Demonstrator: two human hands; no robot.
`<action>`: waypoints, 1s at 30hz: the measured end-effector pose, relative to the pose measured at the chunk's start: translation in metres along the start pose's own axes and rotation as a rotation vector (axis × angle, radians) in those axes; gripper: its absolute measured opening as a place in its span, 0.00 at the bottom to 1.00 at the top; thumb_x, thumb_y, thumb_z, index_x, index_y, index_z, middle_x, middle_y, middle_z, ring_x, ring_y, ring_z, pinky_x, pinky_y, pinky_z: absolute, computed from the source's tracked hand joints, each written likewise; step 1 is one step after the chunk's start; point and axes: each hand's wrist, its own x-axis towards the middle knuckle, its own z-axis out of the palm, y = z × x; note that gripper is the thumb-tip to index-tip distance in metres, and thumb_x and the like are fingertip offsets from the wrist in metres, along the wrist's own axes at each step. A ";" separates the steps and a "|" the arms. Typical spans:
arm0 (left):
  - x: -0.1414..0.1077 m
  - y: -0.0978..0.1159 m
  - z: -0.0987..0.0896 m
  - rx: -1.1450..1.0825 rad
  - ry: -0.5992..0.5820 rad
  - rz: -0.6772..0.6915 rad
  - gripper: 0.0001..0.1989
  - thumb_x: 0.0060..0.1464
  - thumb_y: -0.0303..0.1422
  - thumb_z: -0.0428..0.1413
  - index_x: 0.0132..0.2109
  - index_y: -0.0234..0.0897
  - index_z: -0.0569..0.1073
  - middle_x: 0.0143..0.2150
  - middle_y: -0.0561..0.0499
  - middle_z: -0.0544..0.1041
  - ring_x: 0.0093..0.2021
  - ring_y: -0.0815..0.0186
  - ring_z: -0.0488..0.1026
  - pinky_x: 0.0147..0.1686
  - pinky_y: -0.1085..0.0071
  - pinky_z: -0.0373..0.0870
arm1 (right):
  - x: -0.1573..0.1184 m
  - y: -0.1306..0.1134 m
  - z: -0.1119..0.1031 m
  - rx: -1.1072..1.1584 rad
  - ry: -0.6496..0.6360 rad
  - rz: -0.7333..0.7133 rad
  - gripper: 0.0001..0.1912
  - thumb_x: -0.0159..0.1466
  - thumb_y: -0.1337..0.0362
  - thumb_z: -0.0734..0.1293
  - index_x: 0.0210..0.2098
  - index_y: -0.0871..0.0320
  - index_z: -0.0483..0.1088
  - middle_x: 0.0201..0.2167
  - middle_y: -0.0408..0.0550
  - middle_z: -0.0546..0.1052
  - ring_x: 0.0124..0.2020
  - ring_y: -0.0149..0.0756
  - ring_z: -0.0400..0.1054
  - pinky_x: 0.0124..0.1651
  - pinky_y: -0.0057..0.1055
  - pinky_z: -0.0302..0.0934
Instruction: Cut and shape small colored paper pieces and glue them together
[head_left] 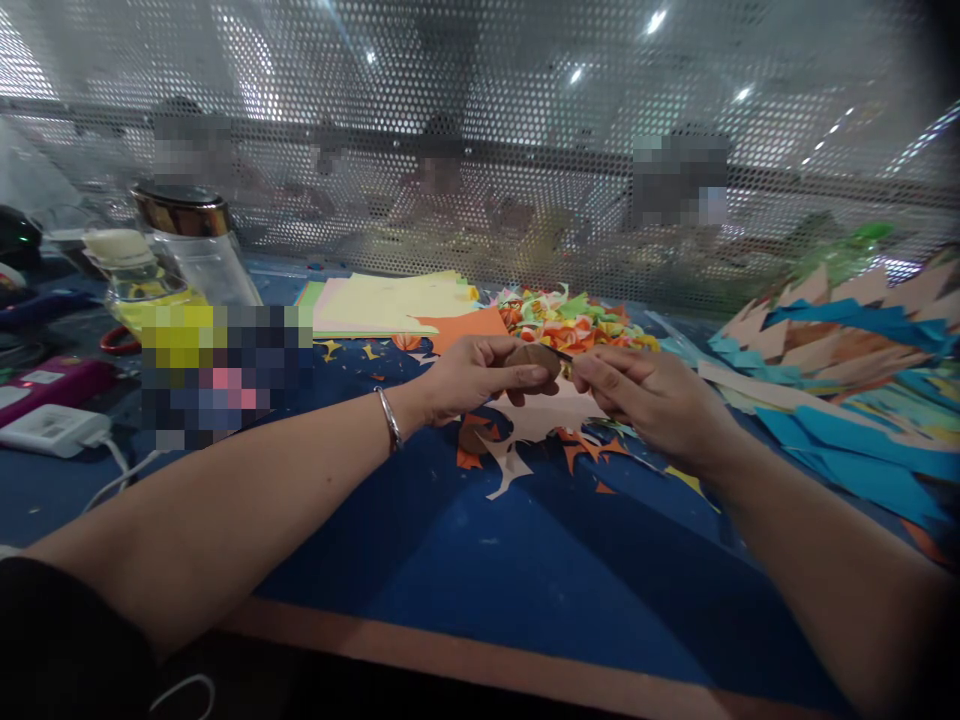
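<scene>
Above the middle of the blue table, my left hand (pixel 469 382) is closed on a brown rounded piece (pixel 541 368), which looks like paper, gripped between thumb and fingers. Opposite it, my right hand (pixel 649 395) pinches a thin dark stick-like tool (pixel 556 352) whose exact kind I cannot make out. The tool's end reaches the brown piece's upper edge. Below the hands lie a pale cut-out paper scrap (pixel 508 468) and orange paper scraps (pixel 589 450). Behind them is a heap of curled, coloured paper pieces (pixel 574 318).
A stack of coloured paper sheets (pixel 405 303) lies at the back. Folded blue and peach paper (pixel 847 445) crowds the right side. On the left stand a bottle (pixel 124 265) and a clear jar (pixel 202 255), near a white charger (pixel 56 430). Perforated metal (pixel 465 110) closes off the back.
</scene>
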 end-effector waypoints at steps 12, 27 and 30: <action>0.001 -0.001 -0.001 0.010 -0.030 -0.008 0.13 0.56 0.39 0.67 0.43 0.35 0.82 0.42 0.46 0.85 0.39 0.69 0.76 0.37 0.72 0.67 | 0.000 -0.008 0.000 -0.098 0.004 -0.043 0.34 0.67 0.29 0.60 0.27 0.53 0.68 0.14 0.36 0.56 0.17 0.28 0.48 0.20 0.31 0.44; 0.000 0.004 -0.001 -0.057 -0.061 -0.061 0.06 0.57 0.34 0.67 0.37 0.35 0.81 0.37 0.48 0.84 0.40 0.69 0.78 0.36 0.74 0.67 | 0.000 -0.010 0.000 -0.117 -0.009 -0.028 0.36 0.65 0.26 0.59 0.26 0.54 0.69 0.15 0.37 0.57 0.17 0.28 0.49 0.21 0.31 0.46; 0.000 0.004 -0.002 -0.059 -0.056 -0.073 0.06 0.57 0.33 0.67 0.38 0.34 0.82 0.37 0.48 0.84 0.40 0.69 0.78 0.37 0.74 0.67 | 0.000 -0.012 -0.001 -0.125 -0.012 -0.020 0.37 0.65 0.26 0.59 0.26 0.53 0.68 0.15 0.37 0.57 0.17 0.29 0.49 0.21 0.31 0.45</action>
